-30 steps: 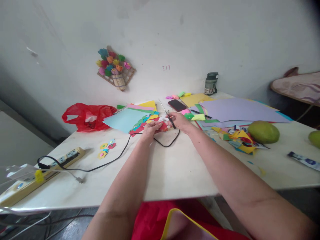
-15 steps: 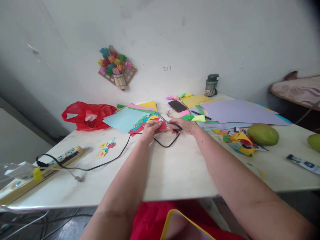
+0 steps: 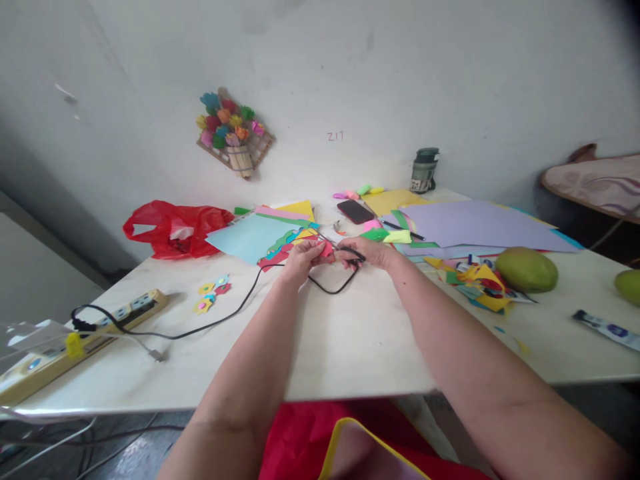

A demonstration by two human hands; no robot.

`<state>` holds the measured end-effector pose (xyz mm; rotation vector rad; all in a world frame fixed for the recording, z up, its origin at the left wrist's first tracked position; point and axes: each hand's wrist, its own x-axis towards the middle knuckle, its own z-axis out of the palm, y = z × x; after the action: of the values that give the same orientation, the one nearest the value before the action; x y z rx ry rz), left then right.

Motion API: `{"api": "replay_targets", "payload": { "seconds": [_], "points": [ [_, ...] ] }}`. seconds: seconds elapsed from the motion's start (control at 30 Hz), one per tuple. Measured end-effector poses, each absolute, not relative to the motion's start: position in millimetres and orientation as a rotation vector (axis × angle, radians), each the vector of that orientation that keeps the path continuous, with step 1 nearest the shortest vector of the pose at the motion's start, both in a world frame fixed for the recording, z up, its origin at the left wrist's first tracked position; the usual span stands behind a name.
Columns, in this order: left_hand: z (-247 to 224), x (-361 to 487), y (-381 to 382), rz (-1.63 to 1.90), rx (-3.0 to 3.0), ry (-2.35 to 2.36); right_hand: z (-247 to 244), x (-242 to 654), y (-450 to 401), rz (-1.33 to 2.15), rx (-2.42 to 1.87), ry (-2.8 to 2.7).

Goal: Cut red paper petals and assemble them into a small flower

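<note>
Between thumb and fingers, my left hand (image 3: 303, 258) pinches a small piece of red paper (image 3: 327, 249). My right hand (image 3: 369, 251) is closed round the black handles of a pair of scissors (image 3: 356, 253). The blades point up and to the left, close beside the red paper; whether they touch it I cannot tell. Behind my left hand lie cut strips of coloured paper (image 3: 283, 246) and a light blue sheet (image 3: 250, 238). A black cable (image 3: 240, 308) runs across the table and loops below both hands.
At left lie a power strip (image 3: 145, 304), small paper flowers (image 3: 205, 305) and a red plastic bag (image 3: 193, 230). A phone (image 3: 355, 212) and purple paper (image 3: 465, 221) lie behind. Paper scraps (image 3: 483, 280), a green mango (image 3: 527, 269) and a tube (image 3: 607, 328) are at right.
The red paper at my left fingers shows as a smaller piece and sits at a different angle. Both hands stay in nearly the same place.
</note>
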<state>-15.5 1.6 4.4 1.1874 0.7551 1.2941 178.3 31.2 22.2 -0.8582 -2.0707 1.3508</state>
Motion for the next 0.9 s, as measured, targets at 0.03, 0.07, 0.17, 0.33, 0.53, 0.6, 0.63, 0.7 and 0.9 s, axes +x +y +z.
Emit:
{"api": "replay_targets", "payload": {
  "seconds": [0.03,0.07,0.17,0.33,0.53,0.6,0.63,0.7,0.9],
  "points": [
    [4.4,-15.5,1.7,1.291,1.191,0.747,21.9,178.3,31.8,1.359,-0.850,-2.068],
    [4.4,-15.6,1.8,1.289,1.194,0.741,21.6,178.4,32.4,1.364,-0.840,-2.064],
    [4.3,-15.7,2.1,1.284,1.198,0.733,22.3,178.0,32.5,1.364,-0.838,-2.061],
    [4.0,-15.9,2.6,1.306,1.194,0.716,27.6,175.6,27.6,1.340,-0.872,-2.076],
    [4.8,-15.6,0.9,1.338,1.183,0.761,28.2,172.3,25.1,1.341,-0.918,-2.051],
    [5.2,-15.1,0.2,1.350,1.176,0.768,27.5,171.8,25.2,1.324,-0.922,-2.060],
    [5.3,-14.9,-0.1,1.354,1.173,0.770,27.3,171.7,25.3,1.320,-0.919,-2.064],
    [5.6,-14.5,-0.7,1.367,1.170,0.773,27.2,171.6,25.3,1.327,-0.912,-2.057],
    [5.7,-14.1,-1.1,1.392,1.165,0.777,25.5,171.9,27.3,1.380,-0.883,-2.039]
  ]
}}
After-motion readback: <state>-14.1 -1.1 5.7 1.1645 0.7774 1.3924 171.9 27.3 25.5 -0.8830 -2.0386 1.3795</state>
